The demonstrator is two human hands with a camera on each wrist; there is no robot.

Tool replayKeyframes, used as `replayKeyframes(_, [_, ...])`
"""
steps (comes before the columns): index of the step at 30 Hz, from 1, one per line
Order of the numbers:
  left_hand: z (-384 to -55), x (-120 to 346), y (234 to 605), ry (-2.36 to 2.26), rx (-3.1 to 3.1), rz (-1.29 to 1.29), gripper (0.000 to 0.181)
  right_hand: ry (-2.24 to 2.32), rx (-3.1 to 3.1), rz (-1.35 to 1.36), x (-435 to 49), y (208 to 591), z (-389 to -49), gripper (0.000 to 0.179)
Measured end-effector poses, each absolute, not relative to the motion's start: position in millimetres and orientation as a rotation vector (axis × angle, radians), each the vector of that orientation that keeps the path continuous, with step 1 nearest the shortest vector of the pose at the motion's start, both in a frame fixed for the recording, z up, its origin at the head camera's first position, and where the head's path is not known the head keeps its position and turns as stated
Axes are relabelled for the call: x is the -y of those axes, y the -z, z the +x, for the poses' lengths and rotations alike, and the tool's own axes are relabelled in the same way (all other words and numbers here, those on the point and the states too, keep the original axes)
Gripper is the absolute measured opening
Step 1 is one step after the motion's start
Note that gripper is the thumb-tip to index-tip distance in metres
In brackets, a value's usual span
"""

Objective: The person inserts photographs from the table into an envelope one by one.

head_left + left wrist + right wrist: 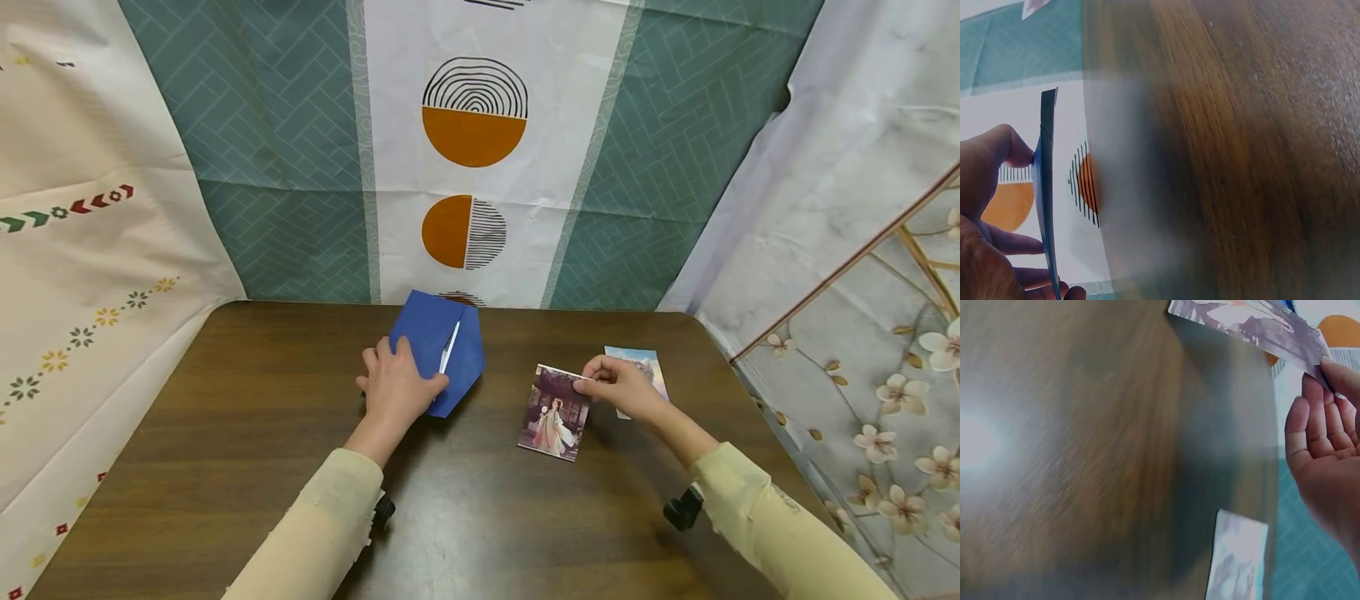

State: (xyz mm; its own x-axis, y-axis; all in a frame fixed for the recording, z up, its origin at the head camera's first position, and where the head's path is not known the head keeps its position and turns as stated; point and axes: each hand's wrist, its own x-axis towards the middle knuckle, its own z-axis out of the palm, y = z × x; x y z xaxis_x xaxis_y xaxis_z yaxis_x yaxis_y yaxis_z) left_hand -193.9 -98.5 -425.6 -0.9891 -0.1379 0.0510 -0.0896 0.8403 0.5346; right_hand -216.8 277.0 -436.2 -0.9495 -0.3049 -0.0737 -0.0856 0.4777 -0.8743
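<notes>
My left hand (393,383) grips a blue envelope (429,329) by its left side, off the table. A white sliver shows along a slit in the envelope's face. Seen edge-on in the left wrist view, the envelope (1046,187) has the thumb on its near face and fingertips round its lower edge. My right hand (626,387) pinches a picture card (553,417) at its top right corner, thumb in front. The card, printed with a figure in a pale robe on dark purple, is tilted above the table in the right wrist view.
A second card (651,364), pale blue, lies on the brown wooden table (247,433) behind my right hand and is partly covered by it. Patterned cloth (480,179) hangs along the table's back edge, with more cloth at both sides.
</notes>
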Motion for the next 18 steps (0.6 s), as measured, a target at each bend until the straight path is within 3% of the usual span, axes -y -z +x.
replayKeyframes(18, [-190.6,91.1,422.7,0.884,2.899,0.164,0.093,1.691,-2.248,-0.357,-208.7,425.2,-247.0,0.014])
